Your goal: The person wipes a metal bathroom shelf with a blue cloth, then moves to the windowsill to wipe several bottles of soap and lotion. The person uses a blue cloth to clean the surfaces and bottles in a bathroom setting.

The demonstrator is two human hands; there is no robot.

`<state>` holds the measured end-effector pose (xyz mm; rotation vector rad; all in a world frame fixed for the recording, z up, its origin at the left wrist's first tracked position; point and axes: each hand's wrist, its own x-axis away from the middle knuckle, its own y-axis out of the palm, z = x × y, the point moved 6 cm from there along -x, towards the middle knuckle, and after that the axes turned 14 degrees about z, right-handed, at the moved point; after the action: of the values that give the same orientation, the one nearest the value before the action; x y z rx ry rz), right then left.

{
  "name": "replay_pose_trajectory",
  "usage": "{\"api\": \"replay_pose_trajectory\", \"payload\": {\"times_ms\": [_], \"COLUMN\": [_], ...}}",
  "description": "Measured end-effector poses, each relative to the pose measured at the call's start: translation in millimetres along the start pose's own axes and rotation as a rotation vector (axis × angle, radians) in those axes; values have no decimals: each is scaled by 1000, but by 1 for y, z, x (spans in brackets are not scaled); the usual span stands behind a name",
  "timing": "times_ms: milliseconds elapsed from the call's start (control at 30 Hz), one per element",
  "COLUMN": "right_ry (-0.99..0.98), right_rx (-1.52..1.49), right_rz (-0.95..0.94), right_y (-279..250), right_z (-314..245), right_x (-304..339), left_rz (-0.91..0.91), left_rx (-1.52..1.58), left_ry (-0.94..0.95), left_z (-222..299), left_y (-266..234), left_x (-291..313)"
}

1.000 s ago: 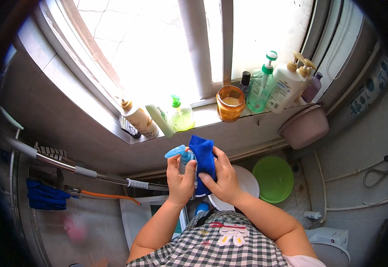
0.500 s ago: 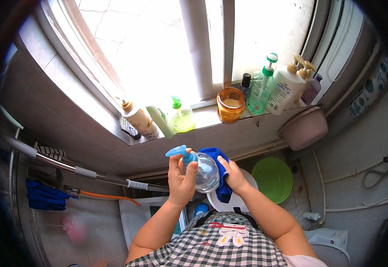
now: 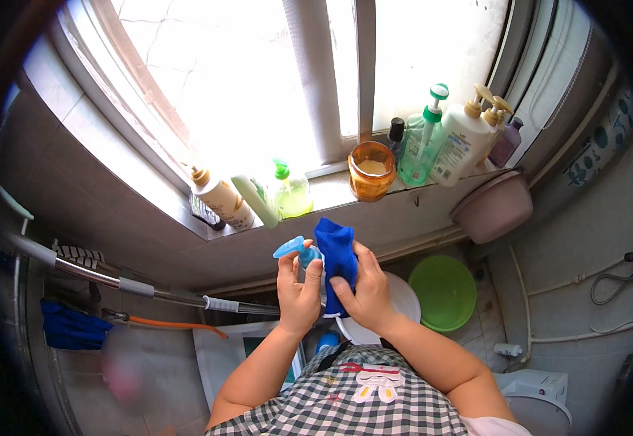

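Note:
A clear pump bottle with a light-blue pump head is gripped around its neck by my left hand. Against the bottle's body my right hand presses a dark blue cloth, thumb on the near face and fingers behind it. Most of the bottle's body is hidden behind the cloth and hands. Both hands are in front of my chest, below the window sill.
On the sill stand several pump bottles, an orange jar and a dark-capped bottle. A pink basin hangs at right. A green basin and a white bucket are below. A metal pole crosses at left.
My right hand has moved the blue cloth left, from the bottle's right side across its body, and its thumb now lies over the cloth. My left hand keeps its grip.

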<state>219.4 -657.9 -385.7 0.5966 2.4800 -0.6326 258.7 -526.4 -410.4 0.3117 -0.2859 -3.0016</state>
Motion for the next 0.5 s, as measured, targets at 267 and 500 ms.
{"api": "replay_pose_trajectory", "payload": {"times_ms": [267,500], "right_ry": [292,101], "right_rx": [-131,10], "right_rz": [-18,-45], "right_y": [2,17], "right_z": [55,133], "right_x": [12,87], "left_rz": [33,88], "left_rx": [84,143], "left_ry": [56,108], "left_z": [7,4], "left_y": [1,9], "left_x": [-3,-18]}}
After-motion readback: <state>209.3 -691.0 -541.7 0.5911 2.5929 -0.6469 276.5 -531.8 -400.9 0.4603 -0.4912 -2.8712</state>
